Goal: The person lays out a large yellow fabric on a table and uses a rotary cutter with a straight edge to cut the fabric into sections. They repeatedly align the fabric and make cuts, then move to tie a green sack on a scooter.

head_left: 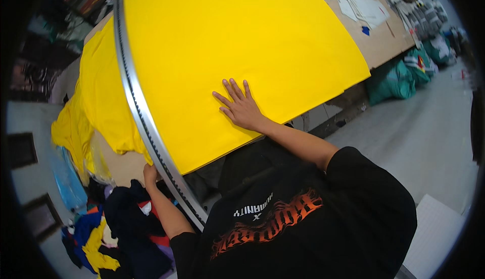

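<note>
Yellow cloth [242,31] lies flat under the spread, empty right hand [243,111]; rumpled cloth [103,84] toward ten o'clock remains unsmoothed; whether the left hand [150,173] grips anything, I cannot tell.

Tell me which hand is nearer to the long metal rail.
Left. The left hand is just left of the metal rail, close beside it; the right hand lies on the yellow fabric, farther to the rail's right.

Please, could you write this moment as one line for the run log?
right hand: spread flat on yellow fabric | left hand: beside metal rail, grip unclear | rail: yellow fabric on both sides
</note>
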`<state>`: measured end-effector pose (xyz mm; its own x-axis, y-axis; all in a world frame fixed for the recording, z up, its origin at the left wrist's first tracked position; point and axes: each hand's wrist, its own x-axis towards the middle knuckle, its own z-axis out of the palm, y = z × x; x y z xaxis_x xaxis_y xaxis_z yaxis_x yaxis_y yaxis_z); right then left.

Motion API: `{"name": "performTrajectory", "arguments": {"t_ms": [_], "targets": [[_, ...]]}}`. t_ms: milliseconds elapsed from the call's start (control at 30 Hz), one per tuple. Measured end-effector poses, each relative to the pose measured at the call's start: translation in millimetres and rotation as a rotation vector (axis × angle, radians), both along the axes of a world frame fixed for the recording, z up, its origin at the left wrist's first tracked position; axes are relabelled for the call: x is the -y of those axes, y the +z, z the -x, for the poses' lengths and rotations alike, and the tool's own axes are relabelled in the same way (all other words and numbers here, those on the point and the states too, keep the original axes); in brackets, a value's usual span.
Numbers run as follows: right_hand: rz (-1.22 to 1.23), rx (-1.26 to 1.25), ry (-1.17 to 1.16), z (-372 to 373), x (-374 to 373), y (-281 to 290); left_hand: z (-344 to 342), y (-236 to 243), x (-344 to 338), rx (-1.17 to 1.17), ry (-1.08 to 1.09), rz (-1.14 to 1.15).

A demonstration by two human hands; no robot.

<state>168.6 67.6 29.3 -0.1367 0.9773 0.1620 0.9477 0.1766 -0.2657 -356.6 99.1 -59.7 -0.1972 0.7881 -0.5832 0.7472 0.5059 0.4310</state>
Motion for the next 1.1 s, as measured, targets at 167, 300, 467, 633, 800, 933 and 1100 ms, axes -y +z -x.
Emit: {"name": "performTrajectory", "arguments": {"t_ms": [167, 300, 467, 633, 800, 933, 1100], "targets": [[0.006, 0.013, -0.121, -100.8, 18.2, -0.4, 3.5, 59.8, -25.2, 0.284, 0.516, -0.356], [-0.007, 0.054, -0.209, -197.3, 40.6, 0.2, -102.1, 181.3, -39.8, 0.679, 0.579, -0.679], [0.057, 0.049, -0.277, -304.3, 65.1, 4.1, -302.7, 269.0, 0.0, 0.610, 0.351, -0.733], [0.019, 0.017, -0.449, -379.2, 86.4, 26.6, -508.5, 238.2, 38.0, 0.424, -0.181, -0.646], [0.466, -1.417, -0.091, -385.3, 70.2, 114.1, -705.9, 261.4, 84.7, 0.745, -0.414, -0.405], [0.596, -1.457, -0.048, -372.6, 50.0, 146.9, -735.1, 246.2, 79.7, 0.753, -0.414, -0.551], [0.458, -1.009, -0.176, -366.0, 29.8, 169.6, -728.9, 198.2, 73.5, 0.633, -0.451, -0.516]]}}
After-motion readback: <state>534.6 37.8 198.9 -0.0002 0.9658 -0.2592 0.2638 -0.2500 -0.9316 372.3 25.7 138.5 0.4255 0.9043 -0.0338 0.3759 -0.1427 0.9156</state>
